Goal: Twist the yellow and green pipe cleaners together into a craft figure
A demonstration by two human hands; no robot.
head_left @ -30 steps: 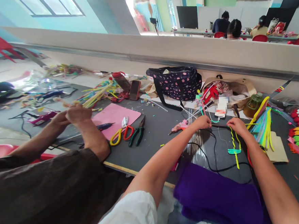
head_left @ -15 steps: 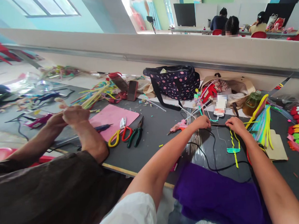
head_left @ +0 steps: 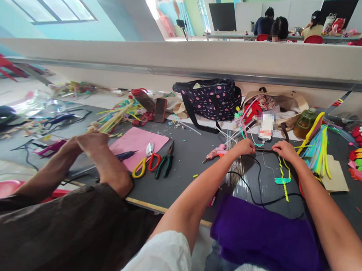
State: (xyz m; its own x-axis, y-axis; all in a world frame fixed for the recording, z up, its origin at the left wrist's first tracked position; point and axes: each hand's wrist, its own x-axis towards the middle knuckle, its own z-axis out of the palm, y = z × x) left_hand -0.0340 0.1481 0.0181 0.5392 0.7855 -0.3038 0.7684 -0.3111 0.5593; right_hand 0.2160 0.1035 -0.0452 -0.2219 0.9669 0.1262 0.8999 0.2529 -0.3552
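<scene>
My left hand (head_left: 246, 147) is closed in a pinch on one end of a thin dark strip (head_left: 264, 149). Pinched at its other end, my right hand (head_left: 284, 150) keeps the strip stretched level just above the table; its exact kind is too small to tell. Below the right hand lies a twisted yellow pipe cleaner (head_left: 286, 194) with a teal piece (head_left: 282, 181) wound across it. Clear thin sticks (head_left: 238, 175) lie under my left wrist, beside a pink glue gun (head_left: 216, 153). A black cord (head_left: 258, 175) loops between my arms.
Scissors (head_left: 144, 163) and green-handled pliers (head_left: 164, 163) lie left of my arm, by a pink mat (head_left: 138, 140). A co-worker's hands (head_left: 91, 137) work further left. A dotted bag (head_left: 211, 100) stands behind; purple cloth (head_left: 262, 233) covers my lap.
My hands keep nearly the same place and grip on the strip. The co-worker's hands have shifted slightly, and the view has tilted a little.
</scene>
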